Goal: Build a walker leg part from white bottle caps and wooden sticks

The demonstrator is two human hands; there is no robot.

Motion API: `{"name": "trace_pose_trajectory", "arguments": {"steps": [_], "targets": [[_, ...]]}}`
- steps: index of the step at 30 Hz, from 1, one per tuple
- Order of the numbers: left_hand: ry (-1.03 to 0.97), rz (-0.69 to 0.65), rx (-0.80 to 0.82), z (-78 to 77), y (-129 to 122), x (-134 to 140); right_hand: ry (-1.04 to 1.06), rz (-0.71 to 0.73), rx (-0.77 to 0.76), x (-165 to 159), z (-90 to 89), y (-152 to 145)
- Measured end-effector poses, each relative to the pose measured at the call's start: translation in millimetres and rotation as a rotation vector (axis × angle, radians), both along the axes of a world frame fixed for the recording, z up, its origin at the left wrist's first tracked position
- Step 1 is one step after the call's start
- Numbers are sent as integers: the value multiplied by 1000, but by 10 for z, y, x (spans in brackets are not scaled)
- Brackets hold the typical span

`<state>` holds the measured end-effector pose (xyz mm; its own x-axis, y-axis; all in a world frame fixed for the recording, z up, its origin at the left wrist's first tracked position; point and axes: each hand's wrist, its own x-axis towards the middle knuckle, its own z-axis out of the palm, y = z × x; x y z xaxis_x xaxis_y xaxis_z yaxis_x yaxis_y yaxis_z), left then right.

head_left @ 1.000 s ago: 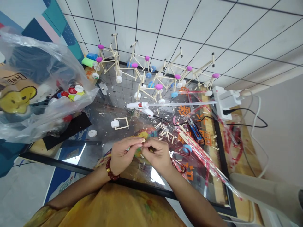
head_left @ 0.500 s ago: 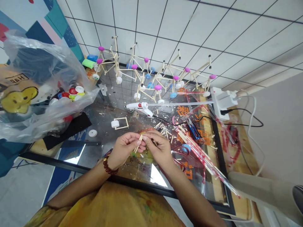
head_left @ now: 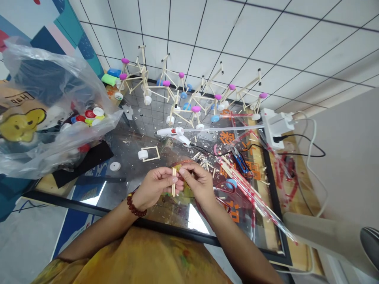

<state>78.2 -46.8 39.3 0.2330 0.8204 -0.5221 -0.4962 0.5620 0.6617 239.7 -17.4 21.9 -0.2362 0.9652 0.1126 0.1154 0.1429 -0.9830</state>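
Observation:
My left hand pinches short wooden sticks between thumb and fingers, side by side and nearly upright in view. My right hand is closed, its thumb and fingertips at the upper end of the same sticks. Left of and beyond my hands lies a small rectangular stick frame with a white bottle cap at one side. Past the hands rests a white hot glue gun, its nozzle toward the left and a long glue stick running out behind it.
Several stick models with pink and blue round parts stand along the tiled wall. A plastic bag holds caps at left; a loose white cap lies nearby. Blue-handled pliers, bundled sticks, red-handled scissors and a power strip are at right.
The sticks have turned from slanted to nearly upright, and they show more clearly in my left fingers. My right thumb has drawn slightly away from them.

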Motion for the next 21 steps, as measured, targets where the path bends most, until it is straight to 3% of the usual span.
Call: {"name": "trace_pose_trajectory", "arguments": {"steps": [4,9,15,21], "targets": [[-22,158,-10,55,69,-30,-92,179,157,44,14,4],[8,135,8,104,133,-19,-213,211,297,67,11,14],[37,89,54,75,159,11,-224,208,266,63,-32,4],[22,139,24,23,158,-15,-220,209,216,77,-102,11]]}}
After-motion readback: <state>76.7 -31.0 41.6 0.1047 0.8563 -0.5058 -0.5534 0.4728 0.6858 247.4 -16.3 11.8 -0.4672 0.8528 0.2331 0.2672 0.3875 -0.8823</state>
